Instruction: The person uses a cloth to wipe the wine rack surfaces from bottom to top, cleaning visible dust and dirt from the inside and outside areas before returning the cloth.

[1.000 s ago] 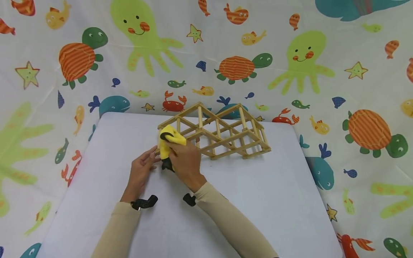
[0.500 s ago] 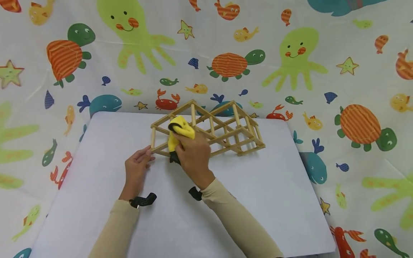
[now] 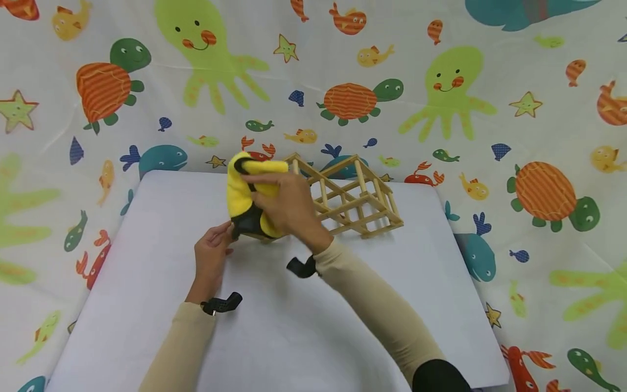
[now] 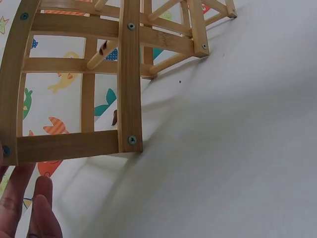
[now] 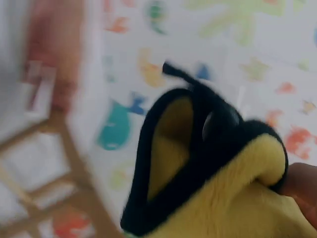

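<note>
Fuzzy yellow-black cloth (image 3: 238, 191), pinched by right hand (image 3: 290, 202), just got shifted toward the tan wooden lattice rack (image 3: 361, 177) corner pinched by left hand (image 3: 211, 256), presumably being worked.

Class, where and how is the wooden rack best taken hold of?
Grip the wooden rack by a right-end slat, probably from the right: it is slim with open gaps beside it, while the left hand and yellow fabric crowd the left end.

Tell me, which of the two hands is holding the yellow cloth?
The right hand: the yellow cloth is in its grip. The left hand holds a lower corner of the wooden rack instead.
</note>
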The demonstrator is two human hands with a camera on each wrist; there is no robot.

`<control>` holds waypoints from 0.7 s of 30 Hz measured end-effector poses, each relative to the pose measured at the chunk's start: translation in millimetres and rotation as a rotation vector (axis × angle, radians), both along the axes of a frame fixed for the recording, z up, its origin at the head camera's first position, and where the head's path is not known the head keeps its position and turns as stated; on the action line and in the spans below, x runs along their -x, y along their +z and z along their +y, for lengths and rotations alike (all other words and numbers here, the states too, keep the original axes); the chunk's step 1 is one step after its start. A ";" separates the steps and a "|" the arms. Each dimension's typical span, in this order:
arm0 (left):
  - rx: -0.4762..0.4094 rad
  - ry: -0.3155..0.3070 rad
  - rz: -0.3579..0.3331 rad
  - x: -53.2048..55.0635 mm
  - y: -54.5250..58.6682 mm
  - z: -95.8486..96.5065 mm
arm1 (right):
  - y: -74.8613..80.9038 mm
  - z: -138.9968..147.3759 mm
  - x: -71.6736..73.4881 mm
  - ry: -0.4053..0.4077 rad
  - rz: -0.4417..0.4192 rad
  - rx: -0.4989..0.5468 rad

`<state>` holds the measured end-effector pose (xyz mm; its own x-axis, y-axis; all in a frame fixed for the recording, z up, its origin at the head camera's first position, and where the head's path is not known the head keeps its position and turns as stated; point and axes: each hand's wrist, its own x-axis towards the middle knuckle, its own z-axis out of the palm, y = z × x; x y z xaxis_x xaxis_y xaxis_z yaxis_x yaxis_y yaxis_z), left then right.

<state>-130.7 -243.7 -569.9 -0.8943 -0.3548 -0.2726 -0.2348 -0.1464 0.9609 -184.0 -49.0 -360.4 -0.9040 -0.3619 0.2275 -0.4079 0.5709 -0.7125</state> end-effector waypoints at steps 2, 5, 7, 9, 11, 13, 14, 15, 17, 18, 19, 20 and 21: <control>-0.029 0.011 0.010 0.7 1.9 -1.2 | 30.9 4.0 21.5 0.016 -0.115 0.046; -0.078 0.017 0.032 1.2 1.6 -1.1 | 63.9 11.3 60.5 0.046 -0.236 0.028; -0.082 0.014 0.043 1.3 1.3 -0.7 | 76.8 15.0 86.3 0.071 -0.289 -0.023; -0.074 0.013 0.052 1.0 1.2 -1.2 | 83.3 16.4 108.0 0.078 -0.340 -0.086; -0.056 0.011 0.054 -0.5 1.4 -1.9 | 83.4 15.6 124.2 0.076 -0.383 -0.138; -0.037 0.009 0.049 -2.4 1.6 -2.0 | 76.7 14.6 135.7 0.073 -0.412 -0.168; -0.026 0.009 0.040 -3.2 1.5 -1.6 | 72.0 13.8 139.8 0.065 -0.427 -0.190; -0.015 0.009 0.034 -4.0 1.5 -1.4 | 66.8 12.3 143.0 0.059 -0.436 -0.216; 0.006 0.007 0.027 -4.6 1.0 -1.3 | 56.6 7.4 147.5 0.054 -0.436 -0.281; 0.011 0.008 0.025 -4.5 0.9 -1.4 | 52.4 3.9 148.6 0.055 -0.433 -0.317; 0.011 0.010 0.027 -4.0 0.8 -1.3 | 49.1 0.0 149.2 0.055 -0.430 -0.355; 0.013 0.009 0.030 -3.3 0.8 -1.4 | 46.1 -4.5 149.5 0.057 -0.426 -0.386; 0.011 0.010 0.036 -2.6 1.0 -1.7 | 43.6 -9.2 149.7 0.061 -0.423 -0.406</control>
<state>-128.1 -245.3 -568.9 -0.8999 -0.3665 -0.2365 -0.1989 -0.1377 0.9703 -333.8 -58.2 -316.9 -0.8609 -0.3987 -0.3160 -0.1764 0.8166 -0.5495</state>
